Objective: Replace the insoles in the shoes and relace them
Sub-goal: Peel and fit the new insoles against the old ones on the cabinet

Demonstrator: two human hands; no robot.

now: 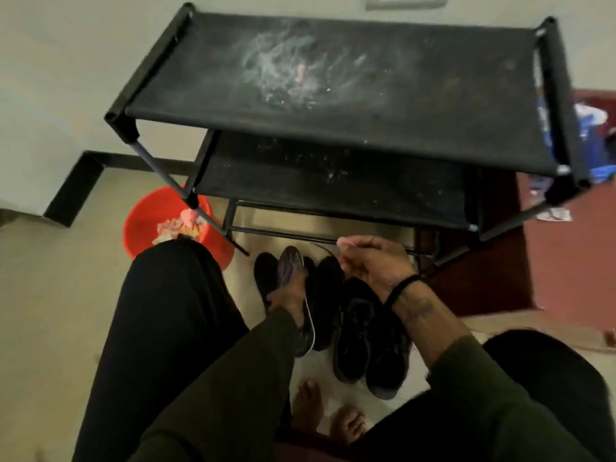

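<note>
Two black shoes stand side by side on the floor between my knees, toes toward me. To their left lie dark insoles: one black insole, one purple-streaked insole and another black insole. My left hand grips the purple-streaked insole from below. A thin white edge runs under that hand. My right hand hovers above the shoes and pinches a dark shoelace that trails left.
A black two-tier fabric shoe rack stands just beyond the shoes. A red bucket with rags sits at the left by my left knee. A maroon mat lies at the right. My bare feet rest below the shoes.
</note>
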